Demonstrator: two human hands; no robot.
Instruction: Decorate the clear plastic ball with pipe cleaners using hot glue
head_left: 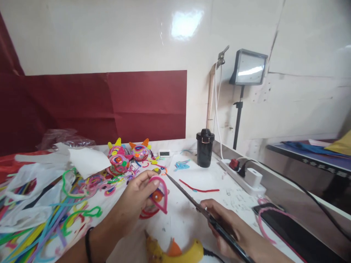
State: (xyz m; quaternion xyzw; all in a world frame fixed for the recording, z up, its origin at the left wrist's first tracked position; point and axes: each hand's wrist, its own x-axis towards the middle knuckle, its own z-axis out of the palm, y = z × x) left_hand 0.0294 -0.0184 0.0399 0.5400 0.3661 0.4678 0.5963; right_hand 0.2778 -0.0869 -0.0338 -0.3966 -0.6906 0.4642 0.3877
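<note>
My left hand (139,193) is closed on a pipe-cleaner ornament; its pink pipe-cleaner loop (166,197) is bent to a point, with an orange disc (157,196) and a small bead inside. In my right hand (227,223) is a long, dark, pointed metal tool (189,197), tilted up and leftward. I cannot tell whether it is scissors or tweezers. The tip shows just beyond the loop, apparently not touching it. A red pipe cleaner (199,187) lies on the white table past the tool. Nearest me rests a yellow glue gun (193,252) with a black cord.
Pipe cleaners (41,237) and white scraps (89,162) heap up at left. Decorated balls (119,162) stand behind, near a small digital clock (164,153). A black lidded container (205,148), a power strip (241,177), a phone (298,230) and a lamp (251,67) are at right.
</note>
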